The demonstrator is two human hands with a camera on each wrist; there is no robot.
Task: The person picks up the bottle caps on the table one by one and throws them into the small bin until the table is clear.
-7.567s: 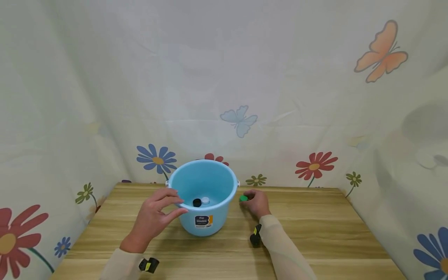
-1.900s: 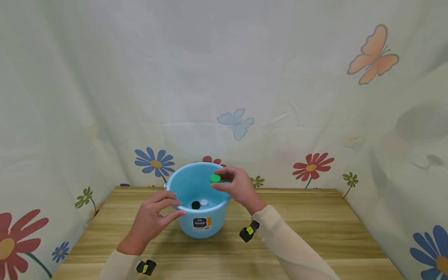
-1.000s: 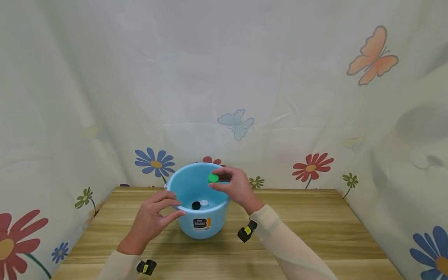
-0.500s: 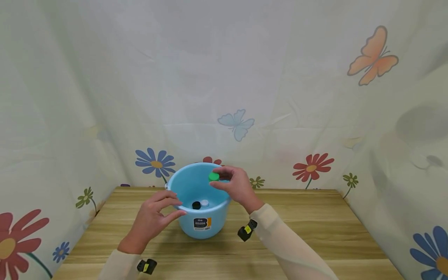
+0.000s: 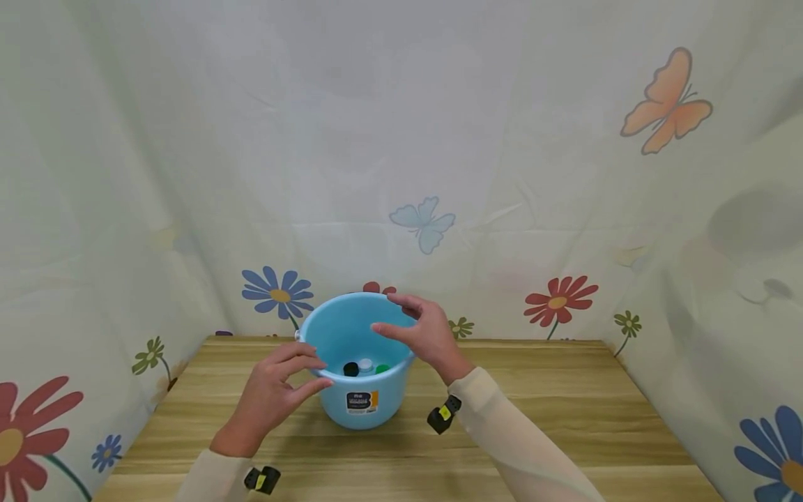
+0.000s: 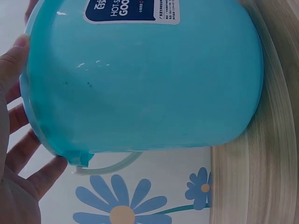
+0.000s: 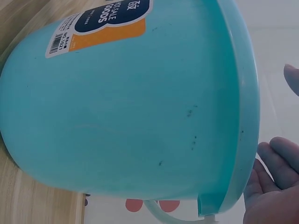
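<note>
A light blue bucket (image 5: 362, 404) stands upright on the wooden table. My left hand (image 5: 276, 390) holds the bucket's near-left rim; in the left wrist view its thumb (image 6: 16, 56) lies on the outer side and the other fingers reach behind the rim. On the bucket floor are a black round cap (image 5: 350, 369), a white round cap (image 5: 365, 364) and a green round cap (image 5: 382, 368), the green one partly hidden by the near rim. Above the bucket's right rim, my right hand (image 5: 426, 335) has its thumb and fingers spread apart with nothing between them.
The wooden table (image 5: 533, 411) extends around the bucket. Behind it hangs a pale curtain (image 5: 489, 139) printed with flowers and butterflies. The bucket's pale handle (image 7: 173, 217) hangs on its outer side.
My right hand lifted the green cap from the table beside the bucket, carried it left over the opening and let it go; it now lies inside. My left hand stays at the rim.
</note>
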